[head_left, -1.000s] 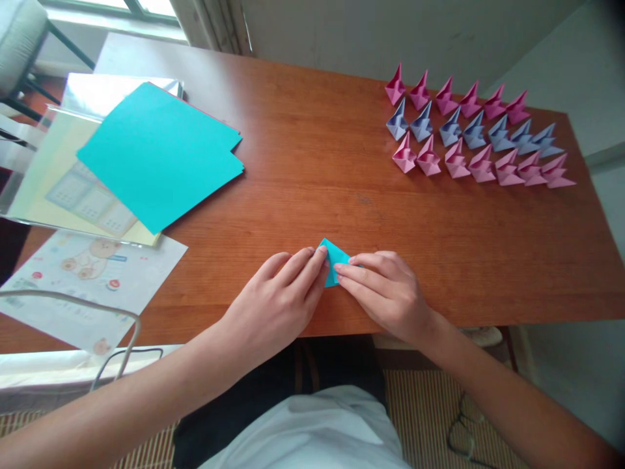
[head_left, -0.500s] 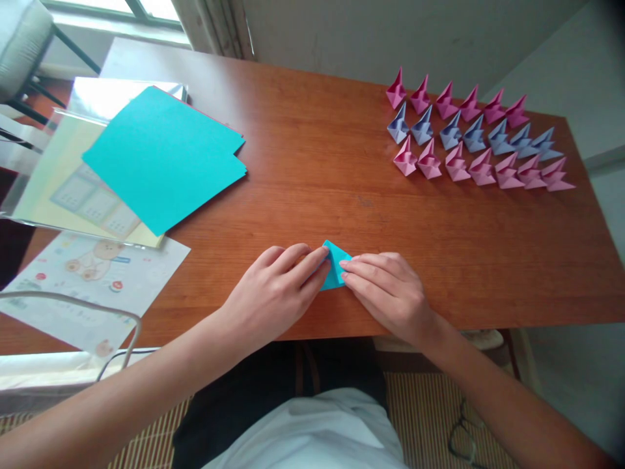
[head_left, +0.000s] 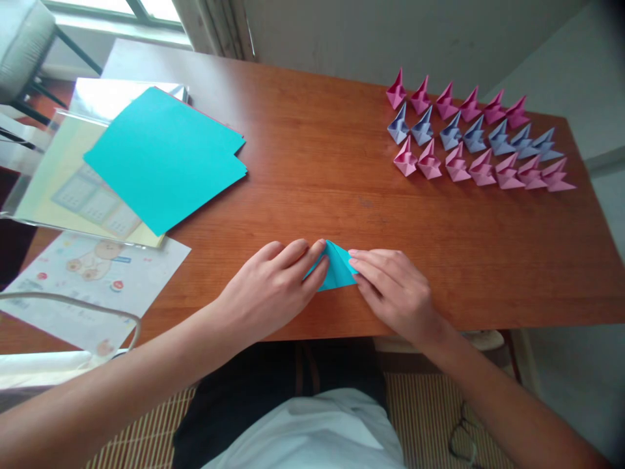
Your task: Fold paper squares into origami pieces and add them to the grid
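A small folded piece of turquoise paper (head_left: 336, 269) lies flat on the wooden table (head_left: 312, 169) near its front edge. My left hand (head_left: 273, 286) presses on its left side with the fingers held together. My right hand (head_left: 395, 290) presses its right side with the fingertips. Between the two hands the paper shows as a triangle. Part of the paper is hidden under the fingers.
A stack of turquoise sheets (head_left: 163, 156) lies at the left on a clear plastic folder (head_left: 58, 169), with a printed sheet (head_left: 92, 280) nearer me. Three rows of folded pink and blue paper figures (head_left: 469, 133) stand at the far right. A chair (head_left: 22, 45) is beyond the table's left end.
My right hand has slid a little to the right, so more of the turquoise triangle shows between the hands. My left hand stays in place.
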{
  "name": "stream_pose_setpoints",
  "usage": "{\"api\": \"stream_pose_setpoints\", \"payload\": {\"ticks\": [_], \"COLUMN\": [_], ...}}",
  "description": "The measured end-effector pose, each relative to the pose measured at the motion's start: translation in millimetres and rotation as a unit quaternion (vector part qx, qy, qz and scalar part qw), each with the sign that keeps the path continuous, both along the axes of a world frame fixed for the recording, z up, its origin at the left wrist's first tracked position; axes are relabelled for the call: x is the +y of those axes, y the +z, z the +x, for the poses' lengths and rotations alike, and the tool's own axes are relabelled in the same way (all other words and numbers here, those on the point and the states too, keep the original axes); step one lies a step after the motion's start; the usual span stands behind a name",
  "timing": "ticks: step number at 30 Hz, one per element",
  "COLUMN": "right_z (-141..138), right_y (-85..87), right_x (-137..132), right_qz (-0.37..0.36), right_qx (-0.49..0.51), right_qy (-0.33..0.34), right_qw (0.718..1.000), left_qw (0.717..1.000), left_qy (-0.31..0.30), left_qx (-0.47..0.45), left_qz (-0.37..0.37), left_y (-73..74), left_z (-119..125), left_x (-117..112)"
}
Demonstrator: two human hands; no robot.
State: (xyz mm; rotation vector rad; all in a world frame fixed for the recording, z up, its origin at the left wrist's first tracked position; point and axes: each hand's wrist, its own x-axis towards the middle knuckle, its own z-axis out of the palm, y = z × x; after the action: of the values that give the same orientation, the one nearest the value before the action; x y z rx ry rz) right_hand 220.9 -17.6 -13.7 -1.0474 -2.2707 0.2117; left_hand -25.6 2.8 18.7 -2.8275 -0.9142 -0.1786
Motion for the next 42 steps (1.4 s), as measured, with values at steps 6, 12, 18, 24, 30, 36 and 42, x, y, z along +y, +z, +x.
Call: {"api": "stream_pose_setpoints", "payload": {"ticks": [6, 12, 18, 24, 30, 36, 42], "right_z": [-13.2, -21.8, -9.1, -0.8, 1.9, 3.9, 6.0], "right_y": [5.4, 3.3, -2.2, 3.0, 10.0, 8.3, 8.4], "right_x": [9.2, 13.5, 6.7, 4.8, 5.4, 2.6, 1.5], "right_qz": [-0.08, -0.107, 0.019, 0.078, 0.114, 0.122, 0.116], "right_qx": [0.038, 0.013, -0.093, -0.107, -0.112, -0.11, -0.104], "right_qy": [-0.134, -0.113, -0.06, 0.025, 0.072, 0.085, 0.095], "right_qw": [0.987, 0.988, 0.994, 0.991, 0.984, 0.983, 0.983], "left_qw": [1.0, 1.0, 1.0, 1.0, 1.0, 1.0, 1.0], "left_qy": [-0.004, 0.0, 0.0, -0.002, -0.002, -0.003, -0.001], "left_qx": [-0.001, 0.0, -0.002, -0.005, 0.004, 0.011, 0.007], "left_qz": [0.005, 0.007, 0.007, 0.008, 0.008, 0.01, 0.01], "left_y": [0.4, 0.6, -0.3, 0.0, 2.1, 3.0, 2.4], "left_z": [-0.2, -0.3, -0.6, -0.3, -0.4, 0.8, 0.2], "left_x": [1.7, -0.1, -1.6, -0.9, -0.8, 0.6, 0.2]}}
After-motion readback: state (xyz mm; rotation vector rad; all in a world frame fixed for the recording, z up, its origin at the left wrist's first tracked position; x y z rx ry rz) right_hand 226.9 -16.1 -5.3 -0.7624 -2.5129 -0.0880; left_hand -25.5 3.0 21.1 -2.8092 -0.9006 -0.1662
